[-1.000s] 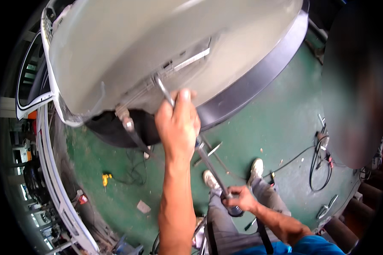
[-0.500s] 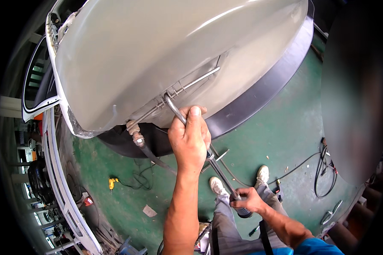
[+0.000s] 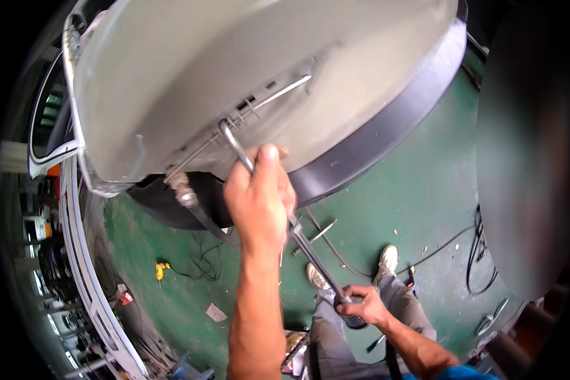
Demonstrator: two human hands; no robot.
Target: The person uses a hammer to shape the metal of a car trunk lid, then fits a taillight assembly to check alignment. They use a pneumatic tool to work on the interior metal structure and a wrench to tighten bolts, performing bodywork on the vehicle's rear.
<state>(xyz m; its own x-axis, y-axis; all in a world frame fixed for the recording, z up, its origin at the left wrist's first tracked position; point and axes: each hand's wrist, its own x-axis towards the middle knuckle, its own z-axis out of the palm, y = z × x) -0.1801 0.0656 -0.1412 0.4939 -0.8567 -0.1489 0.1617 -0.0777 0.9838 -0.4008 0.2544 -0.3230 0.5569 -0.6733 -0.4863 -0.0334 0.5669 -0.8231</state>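
Note:
My left hand (image 3: 259, 196) is closed around the upper end of a slide hammer (image 3: 316, 256), just below its bent metal hook (image 3: 237, 147). The hook catches a thin metal rod (image 3: 278, 94) lying along a crease in a bare beige car body panel (image 3: 171, 82). Several small pins (image 3: 247, 113) stand along that rod. Lower down, near my legs, my right hand (image 3: 364, 304) grips the slide hammer by its dark ribbed handle end (image 3: 353, 322). A clamp-like metal fitting (image 3: 185, 195) with a thick cable sits at the rod's near left end.
Black trim (image 3: 373, 136) edges the panel. On the green floor (image 3: 361, 215) lie a yellow drill (image 3: 161, 271) with its cord, a black cable (image 3: 472, 272) and a T-shaped metal bar (image 3: 323, 231). A long pale frame (image 3: 88, 266) runs along the left.
The panel, hook and both hands sit further left in the picture, and the panel and left hand also higher. The hook stays on the rod, and both grips look the same.

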